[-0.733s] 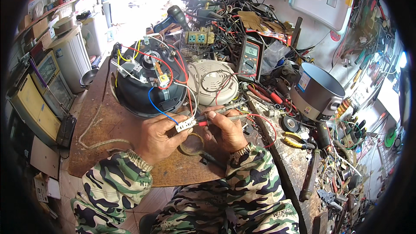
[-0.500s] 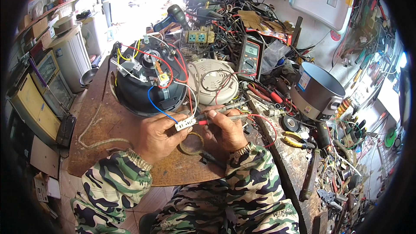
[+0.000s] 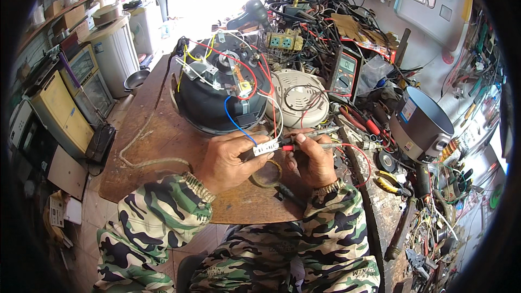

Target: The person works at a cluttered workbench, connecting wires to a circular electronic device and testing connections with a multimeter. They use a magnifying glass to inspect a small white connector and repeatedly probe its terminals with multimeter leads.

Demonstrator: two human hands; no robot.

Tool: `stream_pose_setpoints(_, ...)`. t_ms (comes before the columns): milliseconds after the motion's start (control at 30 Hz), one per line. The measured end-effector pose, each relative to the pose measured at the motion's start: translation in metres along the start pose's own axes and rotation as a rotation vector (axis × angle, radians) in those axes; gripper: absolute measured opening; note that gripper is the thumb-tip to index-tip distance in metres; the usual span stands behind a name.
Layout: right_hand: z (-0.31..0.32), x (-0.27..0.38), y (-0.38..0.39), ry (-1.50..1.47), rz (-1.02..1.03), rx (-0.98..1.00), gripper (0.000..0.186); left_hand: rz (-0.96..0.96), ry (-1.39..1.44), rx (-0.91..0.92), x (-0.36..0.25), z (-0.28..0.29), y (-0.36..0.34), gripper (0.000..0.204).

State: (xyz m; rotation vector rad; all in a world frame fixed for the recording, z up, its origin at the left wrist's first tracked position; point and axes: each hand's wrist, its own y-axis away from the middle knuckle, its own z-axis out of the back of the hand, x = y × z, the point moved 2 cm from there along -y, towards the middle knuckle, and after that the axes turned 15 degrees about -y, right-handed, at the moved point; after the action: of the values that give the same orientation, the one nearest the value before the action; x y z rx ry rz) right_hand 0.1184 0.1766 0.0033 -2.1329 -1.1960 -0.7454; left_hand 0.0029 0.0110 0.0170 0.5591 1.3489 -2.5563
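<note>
My left hand [image 3: 228, 160] pinches a small white switch-like block [image 3: 266, 147] with slots along its face. Blue, red and white wires run from the block to the upturned black base of a round cooker [image 3: 220, 92], whose inner parts are exposed. In my right hand [image 3: 315, 160] are two test probes; the probe with a red collar [image 3: 288, 147] points at the right end of the block, and its tip is hidden there. The other probe [image 3: 328, 130] lies across my fingers. A multimeter [image 3: 344, 76] stands behind to the right, its screen lit.
A beige vented cover [image 3: 298, 97] lies beside the cooker base. A ring of tape [image 3: 266, 175] sits under my hands on the wooden table [image 3: 163, 152]. To the right are a grey cooker shell [image 3: 420, 127], yellow-handled pliers [image 3: 392, 183] and heaped tools and cables.
The whole view has swung left, so everything appears further right. My hands keep nearly the same hold on the white block and probes.
</note>
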Motion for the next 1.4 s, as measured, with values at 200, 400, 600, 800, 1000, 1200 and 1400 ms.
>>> stream_pose_setpoints(200,0.0023,-0.0002,-0.0003,0.032,0.003,0.016,0.031,0.004,0.018,-0.001,-0.0007,-0.0002,-0.0008,0.029)
stream_pose_setpoints(400,-0.001,0.0003,-0.0002,0.033,0.003,0.021,0.029,0.0,0.013,0.001,0.0001,-0.0008,-0.0003,0.03)
stream_pose_setpoints(600,-0.0009,-0.0002,-0.0007,0.018,0.001,0.009,0.027,0.013,0.02,0.01,-0.0006,-0.0002,-0.0003,0.03)
stream_pose_setpoints(800,0.0018,-0.0012,-0.0007,0.018,0.004,0.018,0.027,0.011,0.025,-0.006,-0.0006,-0.001,0.0004,0.03)
stream_pose_setpoints(1000,0.0016,-0.0014,-0.0002,0.001,0.019,0.013,0.026,0.004,0.03,-0.002,-0.0009,-0.0011,0.0004,0.03)
stream_pose_setpoints(1200,-0.0038,0.0007,0.0011,-0.017,-0.01,0.018,0.02,-0.014,0.012,0.009,0.0,0.0001,0.0002,0.031)
stream_pose_setpoints(1400,-0.0071,0.0031,0.002,-0.06,-0.032,0.036,0.017,-0.045,-0.002,-0.018,-0.0025,-0.0005,-0.0023,0.027)
